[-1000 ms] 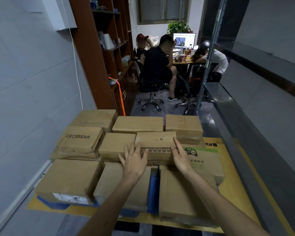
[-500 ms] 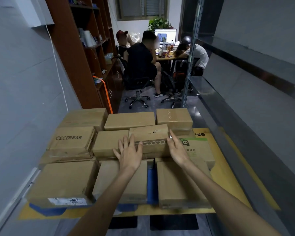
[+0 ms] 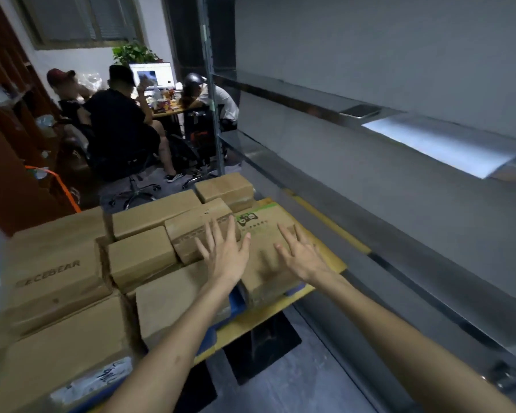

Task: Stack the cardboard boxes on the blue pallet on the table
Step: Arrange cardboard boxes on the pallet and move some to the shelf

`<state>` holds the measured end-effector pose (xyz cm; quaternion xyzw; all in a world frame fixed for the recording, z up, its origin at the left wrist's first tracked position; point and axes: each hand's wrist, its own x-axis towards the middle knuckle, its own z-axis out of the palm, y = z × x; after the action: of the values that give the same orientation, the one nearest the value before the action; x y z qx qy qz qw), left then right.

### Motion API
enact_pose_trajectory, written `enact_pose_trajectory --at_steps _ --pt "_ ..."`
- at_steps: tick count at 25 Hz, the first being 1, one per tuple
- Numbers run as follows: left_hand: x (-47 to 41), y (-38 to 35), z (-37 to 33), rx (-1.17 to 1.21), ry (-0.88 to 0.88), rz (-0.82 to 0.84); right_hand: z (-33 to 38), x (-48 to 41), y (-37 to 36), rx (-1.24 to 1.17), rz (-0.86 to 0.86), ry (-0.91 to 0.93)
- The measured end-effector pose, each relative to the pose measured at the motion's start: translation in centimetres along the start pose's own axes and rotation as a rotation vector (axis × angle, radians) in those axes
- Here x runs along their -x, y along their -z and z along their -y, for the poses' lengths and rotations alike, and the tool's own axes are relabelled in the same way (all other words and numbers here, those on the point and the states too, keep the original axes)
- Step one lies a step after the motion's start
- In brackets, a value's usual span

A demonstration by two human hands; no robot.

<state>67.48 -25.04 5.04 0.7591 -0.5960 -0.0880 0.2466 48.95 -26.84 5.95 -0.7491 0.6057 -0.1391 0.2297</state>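
Left hand (image 3: 224, 257), right hand (image 3: 303, 257), fingers spread over green-printed box (image 3: 261, 234)

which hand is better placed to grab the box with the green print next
The right hand, probably. It is spread open over the green-printed box near its right edge. The left hand, also open, is at that box's left edge, its fingers reaching over the neighbouring small box.
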Motion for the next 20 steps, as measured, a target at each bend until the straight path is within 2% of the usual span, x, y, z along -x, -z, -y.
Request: enact_pose_trajectory --at_steps 6,10,15,20 --pt "5.8 -2.6 -10.4 0.077 -0.270 0.150 -7.8 11.2 5.6 0.051 -0.184 -0.238" --pt "12.4 -4.8 -17.8 0.073 -0.466 0.236 -13.2 21.6 9.2 0.086 -0.340 -0.434" --pt "23.8 -6.6 -25.7 0.084 -0.684 0.309 -18.4 36.8 12.0 0.105 -0.461 -0.633" --pt "40.0 -7.1 -30.6 0.126 -0.874 0.428 -21.2 55.1 12.4 0.099 -0.553 -0.803"
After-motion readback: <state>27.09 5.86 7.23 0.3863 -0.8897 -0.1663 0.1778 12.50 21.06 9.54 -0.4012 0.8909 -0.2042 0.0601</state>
